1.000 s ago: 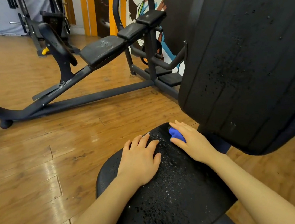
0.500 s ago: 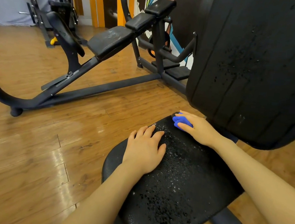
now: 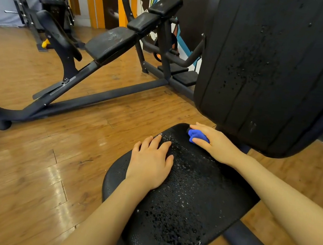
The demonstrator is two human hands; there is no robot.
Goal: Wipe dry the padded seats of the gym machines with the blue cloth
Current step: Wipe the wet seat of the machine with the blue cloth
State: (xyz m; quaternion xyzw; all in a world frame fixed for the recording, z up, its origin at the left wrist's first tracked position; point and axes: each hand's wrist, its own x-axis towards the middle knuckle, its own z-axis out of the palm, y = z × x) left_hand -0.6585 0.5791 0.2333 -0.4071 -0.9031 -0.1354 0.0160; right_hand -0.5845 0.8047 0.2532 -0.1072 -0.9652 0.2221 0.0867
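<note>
I am bunching the blue cloth (image 3: pixel 195 135) in my right hand (image 3: pixel 216 143), fingers curled round it and pressing it down onto the far end of the padded seat (image 3: pixel 193 202), just below the backrest (image 3: pixel 267 70). Only a small wad of blue is showing between my thumb and fingers; the rest is hidden under my palm. My left hand (image 3: pixel 150 164) is lying flat on the seat's left side, fingers spread, holding nothing and, I judge, steadying me.

The seat is glistening with water beads over nearly its whole top, thickest toward the near edge, so I am judging the wipe as barely begun: the cloth is sitting at the far corner and the wet stretch toward me is all left to cover. The backrest is also carrying droplets and run marks, so it may want wiping too.

Beyond, across the wooden floor (image 3: pixel 30 168), another machine's angled pad (image 3: pixel 110 43) is showing pale smears; whether it is wet I cannot tell. It and any other seats are, by my reckoning, yet to be done.
</note>
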